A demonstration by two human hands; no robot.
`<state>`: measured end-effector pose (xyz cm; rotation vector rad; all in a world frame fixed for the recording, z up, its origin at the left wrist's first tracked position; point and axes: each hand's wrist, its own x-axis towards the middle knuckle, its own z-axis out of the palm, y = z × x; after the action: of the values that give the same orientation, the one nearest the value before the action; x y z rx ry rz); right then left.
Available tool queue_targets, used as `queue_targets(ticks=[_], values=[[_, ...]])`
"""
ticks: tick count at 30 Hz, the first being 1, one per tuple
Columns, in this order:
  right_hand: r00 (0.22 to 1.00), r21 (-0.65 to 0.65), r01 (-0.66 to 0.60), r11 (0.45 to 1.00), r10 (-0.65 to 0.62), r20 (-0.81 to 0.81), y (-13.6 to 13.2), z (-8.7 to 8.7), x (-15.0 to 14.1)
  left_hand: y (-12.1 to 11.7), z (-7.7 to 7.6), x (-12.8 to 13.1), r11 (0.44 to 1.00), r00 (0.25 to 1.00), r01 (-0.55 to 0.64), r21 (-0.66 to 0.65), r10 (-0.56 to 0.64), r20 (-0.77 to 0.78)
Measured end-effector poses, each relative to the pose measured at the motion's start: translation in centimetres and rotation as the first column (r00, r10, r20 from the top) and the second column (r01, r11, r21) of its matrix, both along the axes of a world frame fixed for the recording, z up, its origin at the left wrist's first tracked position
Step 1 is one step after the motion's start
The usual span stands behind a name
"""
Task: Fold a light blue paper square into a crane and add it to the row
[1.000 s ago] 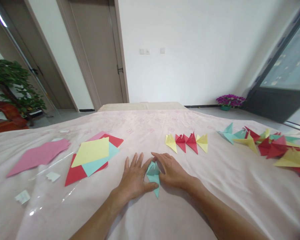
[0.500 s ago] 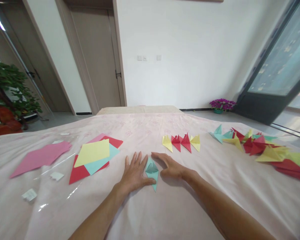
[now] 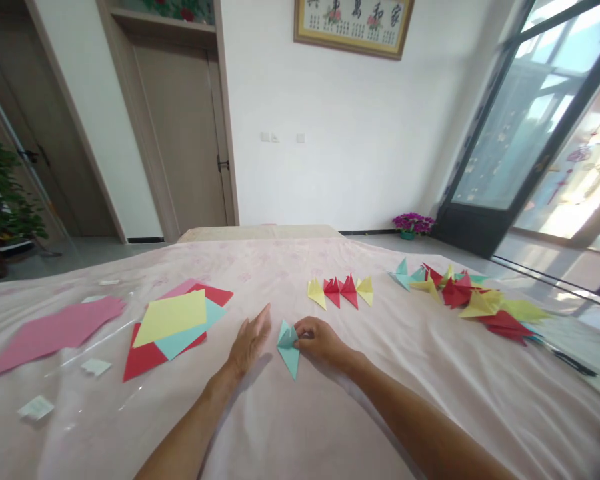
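A light-blue folded paper crane (image 3: 288,347) is low over the middle of the cloth, its long point toward me. The thumb and fingers of my right hand (image 3: 320,340) pinch its right edge. To its left, my left hand (image 3: 251,339) is tilted on edge with fingers stretched out, apart from the crane and holding nothing. Just beyond stands a short row of small cranes, with a red crane (image 3: 349,291) and a yellow crane (image 3: 365,291) at its right end.
Square paper sheets, topped by a yellow sheet (image 3: 173,317), lie left of my hands. Pink paper (image 3: 55,333) and white scraps (image 3: 96,367) are farther left. At the right is a heap of coloured folded paper (image 3: 473,300), with a black pen (image 3: 574,363) near it.
My left hand has lifted off the crane and turned on its edge. My right hand has closed on the crane's right side. The camera view has tilted up and turned right.
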<state>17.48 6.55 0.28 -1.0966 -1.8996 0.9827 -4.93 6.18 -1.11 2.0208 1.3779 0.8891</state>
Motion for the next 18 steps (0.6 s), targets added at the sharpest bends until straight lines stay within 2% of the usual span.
queue_targets(ticks=[5,9,13,18], values=[[0.995,-0.07,0.075,0.995,-0.079,-0.052,-0.6,0.1,0.4,-0.4,0.5,0.1,0.994,0.962,-0.052,-0.099,0.076,0.261],[0.983,-0.159,0.147,0.976,-0.161,-0.082,-0.8,0.2,2.8,-0.7,0.4,0.1,0.989,0.92,-0.025,-0.149,0.081,0.382],[0.971,-0.216,0.181,0.959,-0.21,-0.118,-0.7,0.8,6.5,-0.3,-0.2,0.0,0.985,0.9,0.013,-0.175,0.065,0.43],[0.964,-0.213,0.2,0.956,-0.231,-0.133,-0.1,2.6,11.9,0.3,-1.0,0.0,0.988,0.922,0.003,-0.156,0.057,0.382]])
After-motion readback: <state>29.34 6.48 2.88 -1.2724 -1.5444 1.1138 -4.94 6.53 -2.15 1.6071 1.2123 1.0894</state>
